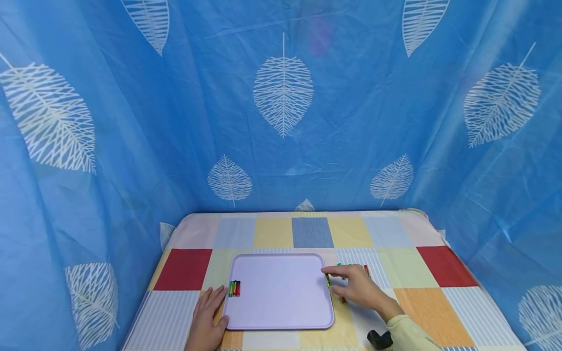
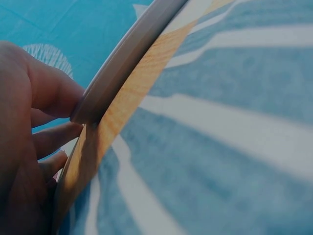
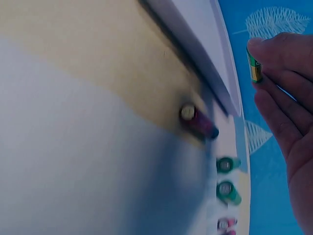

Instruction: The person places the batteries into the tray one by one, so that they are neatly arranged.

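A shallow lilac tray [image 1: 281, 302] lies on the patchwork cloth. Inside its left edge stand several small batteries [image 1: 234, 288] side by side, green and red. My left hand [image 1: 207, 319] rests at the tray's left rim; in the left wrist view its fingertips touch the tray's side [image 2: 117, 68]. Just over the right rim, my right hand [image 1: 362, 287] pinches a green and yellow battery [image 3: 255, 68] between thumb and fingers. Below that hand, a red battery [image 3: 198, 120] lies on the cloth beside the tray, with green batteries [image 3: 228, 191] farther along.
More batteries, one with a red end [image 1: 366, 269], lie right of the tray, partly hidden by the right hand. A blue curtain [image 1: 281, 161] with white leaf prints encloses the table's back and sides. A black object [image 1: 379, 340] sits by the right sleeve.
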`<move>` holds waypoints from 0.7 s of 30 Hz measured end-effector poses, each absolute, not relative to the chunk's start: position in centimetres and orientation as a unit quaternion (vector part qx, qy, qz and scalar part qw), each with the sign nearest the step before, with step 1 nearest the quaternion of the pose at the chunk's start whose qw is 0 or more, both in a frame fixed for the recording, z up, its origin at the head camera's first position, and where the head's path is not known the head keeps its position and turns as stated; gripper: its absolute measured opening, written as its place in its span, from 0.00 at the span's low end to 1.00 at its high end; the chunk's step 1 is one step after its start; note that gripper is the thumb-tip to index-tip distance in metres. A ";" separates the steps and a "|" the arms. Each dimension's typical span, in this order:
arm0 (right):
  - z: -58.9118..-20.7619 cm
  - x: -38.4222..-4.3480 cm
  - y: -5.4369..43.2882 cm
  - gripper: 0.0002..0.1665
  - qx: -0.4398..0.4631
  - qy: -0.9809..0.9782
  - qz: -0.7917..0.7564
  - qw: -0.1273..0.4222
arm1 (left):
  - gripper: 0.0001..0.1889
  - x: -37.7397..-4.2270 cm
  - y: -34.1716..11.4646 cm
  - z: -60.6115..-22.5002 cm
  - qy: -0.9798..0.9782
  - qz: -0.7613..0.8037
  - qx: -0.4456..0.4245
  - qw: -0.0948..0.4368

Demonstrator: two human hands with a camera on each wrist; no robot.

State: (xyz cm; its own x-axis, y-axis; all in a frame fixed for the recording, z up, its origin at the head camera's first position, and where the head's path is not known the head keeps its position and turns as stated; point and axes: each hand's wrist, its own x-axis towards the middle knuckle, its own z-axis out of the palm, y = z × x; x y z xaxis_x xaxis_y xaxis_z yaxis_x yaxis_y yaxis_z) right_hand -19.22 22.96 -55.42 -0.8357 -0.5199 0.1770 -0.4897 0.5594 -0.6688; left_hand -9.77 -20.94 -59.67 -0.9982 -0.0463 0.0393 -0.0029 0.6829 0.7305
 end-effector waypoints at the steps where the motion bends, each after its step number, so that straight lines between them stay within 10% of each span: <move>1: -55.4 -19.3 22.7 0.27 -0.286 0.882 -0.373 0.021 | 0.37 -9.8 -20.9 -59.7 -0.916 -0.399 0.014 0.026; 21: -55.4 -21.1 17.1 0.27 -0.334 0.850 -0.405 0.043 | 0.37 -10.0 -20.7 -59.3 -0.917 -0.399 0.032 0.003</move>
